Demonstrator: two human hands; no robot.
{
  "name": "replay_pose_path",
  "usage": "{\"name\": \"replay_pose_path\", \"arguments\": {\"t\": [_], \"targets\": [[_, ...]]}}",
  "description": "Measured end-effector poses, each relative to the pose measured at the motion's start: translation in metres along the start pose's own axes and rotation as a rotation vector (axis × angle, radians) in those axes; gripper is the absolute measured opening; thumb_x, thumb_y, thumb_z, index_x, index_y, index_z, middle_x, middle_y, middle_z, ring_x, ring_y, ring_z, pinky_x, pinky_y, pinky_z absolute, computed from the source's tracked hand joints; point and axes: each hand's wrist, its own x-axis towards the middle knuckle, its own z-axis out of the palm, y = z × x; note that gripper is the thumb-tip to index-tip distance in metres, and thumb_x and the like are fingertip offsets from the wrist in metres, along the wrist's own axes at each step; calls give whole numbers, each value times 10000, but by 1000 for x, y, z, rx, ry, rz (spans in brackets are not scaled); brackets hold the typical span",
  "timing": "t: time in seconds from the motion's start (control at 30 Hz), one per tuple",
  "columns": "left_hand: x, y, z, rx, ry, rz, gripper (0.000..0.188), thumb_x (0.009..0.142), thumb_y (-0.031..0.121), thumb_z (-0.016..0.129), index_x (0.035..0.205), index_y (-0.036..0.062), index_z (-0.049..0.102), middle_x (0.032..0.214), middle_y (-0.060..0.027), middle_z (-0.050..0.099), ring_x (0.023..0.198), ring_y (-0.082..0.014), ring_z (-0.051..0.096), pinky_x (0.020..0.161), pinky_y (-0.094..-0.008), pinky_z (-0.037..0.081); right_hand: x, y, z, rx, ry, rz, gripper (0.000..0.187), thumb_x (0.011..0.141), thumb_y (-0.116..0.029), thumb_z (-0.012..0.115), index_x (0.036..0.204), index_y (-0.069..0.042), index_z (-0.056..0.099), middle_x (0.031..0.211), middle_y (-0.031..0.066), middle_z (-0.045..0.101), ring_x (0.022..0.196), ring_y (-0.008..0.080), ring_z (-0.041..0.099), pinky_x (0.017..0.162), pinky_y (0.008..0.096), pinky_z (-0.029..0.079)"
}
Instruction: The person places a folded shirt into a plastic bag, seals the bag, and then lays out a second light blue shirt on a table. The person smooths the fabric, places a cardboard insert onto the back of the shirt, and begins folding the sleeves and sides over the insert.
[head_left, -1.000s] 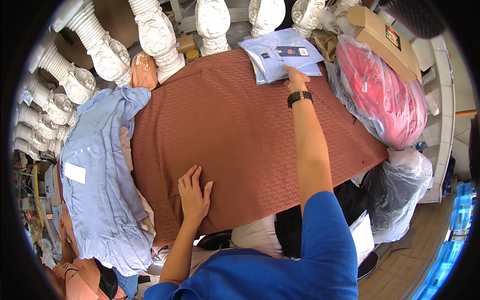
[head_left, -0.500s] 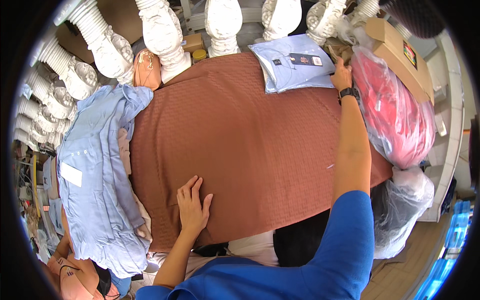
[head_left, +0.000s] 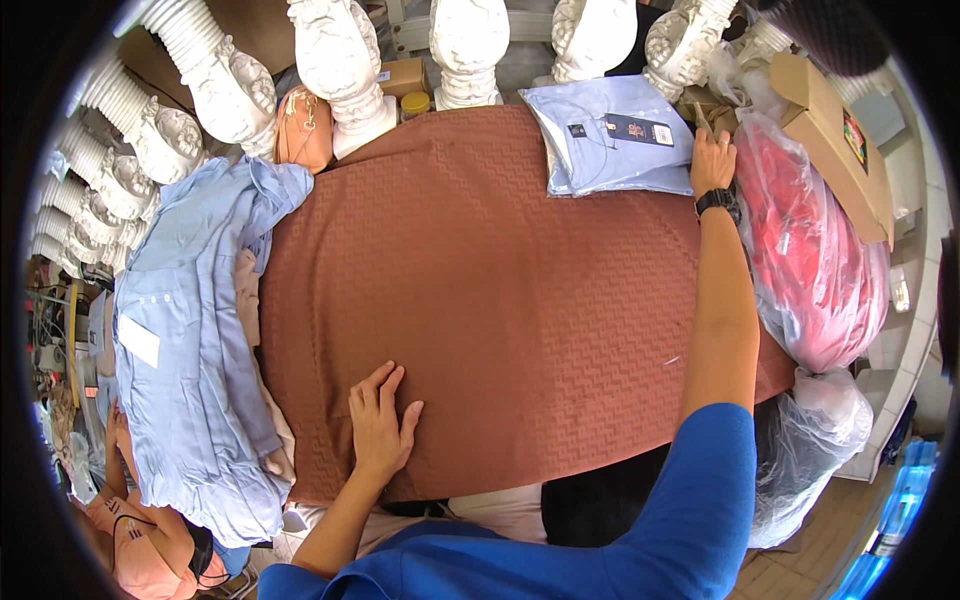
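My left hand (head_left: 382,425) rests on the brown patterned tablecloth (head_left: 470,300), fingers spread, holding nothing. My right arm stretches to the far right corner of the table. There my right hand (head_left: 712,165), with a black watch on its wrist, has its fingers bent beside a crumpled brown piece (head_left: 700,103); what they grip is hard to make out. Just left of that hand lies a folded light blue shirt (head_left: 590,155) in a clear plastic bag, with a dark tag on it. Along the table's left side a loose light blue shirt (head_left: 195,310) with a white tag is spread out.
White carved balusters (head_left: 468,50) line the back. An orange-brown bag (head_left: 304,130) stands at the far left corner. At the right are a plastic-wrapped red bundle (head_left: 810,250), a cardboard box (head_left: 835,150) and a clear bag (head_left: 815,450). Another person (head_left: 150,540) is at lower left.
The view has shifted slightly. My right hand stays at the far right corner, its fingers now farther apart and bent upward. My left hand still lies on the tablecloth.
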Motion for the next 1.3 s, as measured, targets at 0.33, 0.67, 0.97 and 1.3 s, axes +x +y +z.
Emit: {"name": "replay_pose_path", "arguments": {"t": [0.33,0.67,0.97,1.3], "targets": [[-4,1,-4,-1,-9,-16,504,913,252,670,1345,38,524,1400,-127,490,1186,-348,460,1029,-464,368,40,16,-53,-188,-87,140,189,881,-160,594,964,-123,760,1154,26,649,1210,270,514,901,422,465],[-7,-5,-5,-31,22,-1,494,935,293,644,1340,37,529,1402,-119,489,1186,-339,467,1011,-454,383,26,-55,-238,631,182,-170,224,795,35,603,929,-112,705,990,120,681,867,356,670,755,448,539],[-6,-13,-6,-79,18,16,500,943,311,630,1344,33,521,1408,-130,478,1178,-357,470,1007,-456,391,46,-286,-242,1240,-5,-332,195,781,20,708,972,-5,736,962,179,636,920,373,641,816,435,512],[-5,-21,-6,-112,-5,28,508,926,306,657,1330,21,540,1390,-134,490,1137,-345,490,952,-447,418,90,-418,-143,1073,-51,-98,169,802,-10,704,945,-64,776,1077,168,644,948,357,664,849,425,552]]}}
